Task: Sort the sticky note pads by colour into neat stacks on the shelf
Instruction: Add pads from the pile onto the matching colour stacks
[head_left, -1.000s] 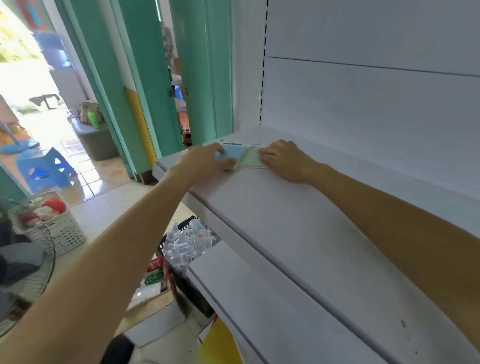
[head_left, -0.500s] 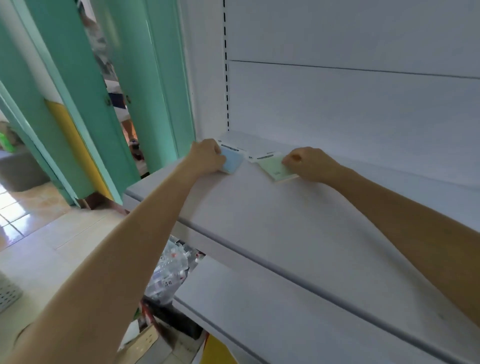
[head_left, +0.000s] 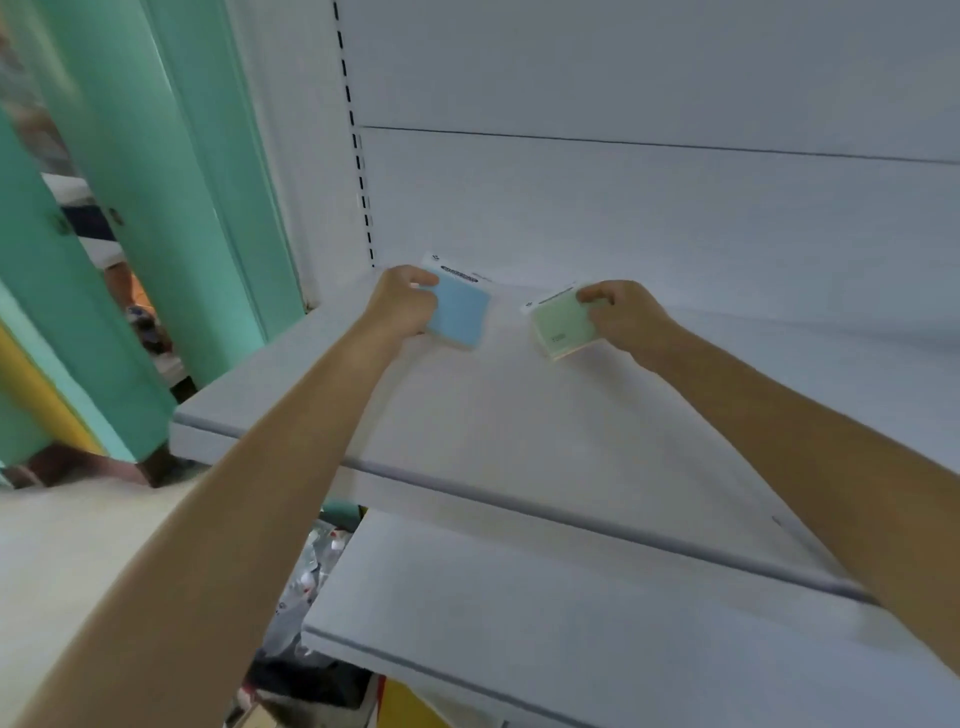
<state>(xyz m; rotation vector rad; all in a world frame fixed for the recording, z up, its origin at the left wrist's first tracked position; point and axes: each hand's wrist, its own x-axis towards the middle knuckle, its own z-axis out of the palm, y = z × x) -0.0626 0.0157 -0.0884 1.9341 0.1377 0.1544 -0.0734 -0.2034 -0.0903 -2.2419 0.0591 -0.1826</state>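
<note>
A: Head view: left hand (head_left: 402, 301) fingers closed on the blue pad (head_left: 461, 317), right hand (head_left: 626, 317) pinching the green pad (head_left: 563, 325), both at the shelf (head_left: 519, 415) back.

B: Light, probably slippery in wrap; grip their edges.

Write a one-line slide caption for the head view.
Left hand grips a blue pad, right hand a green pad, apart on the white shelf.

Left edge of the blue pad (head_left: 461, 316) hidden under the left hand (head_left: 402, 301), right edge of the green pad (head_left: 563, 325) under the right hand (head_left: 626, 317), label print on both too blurred to read
</note>
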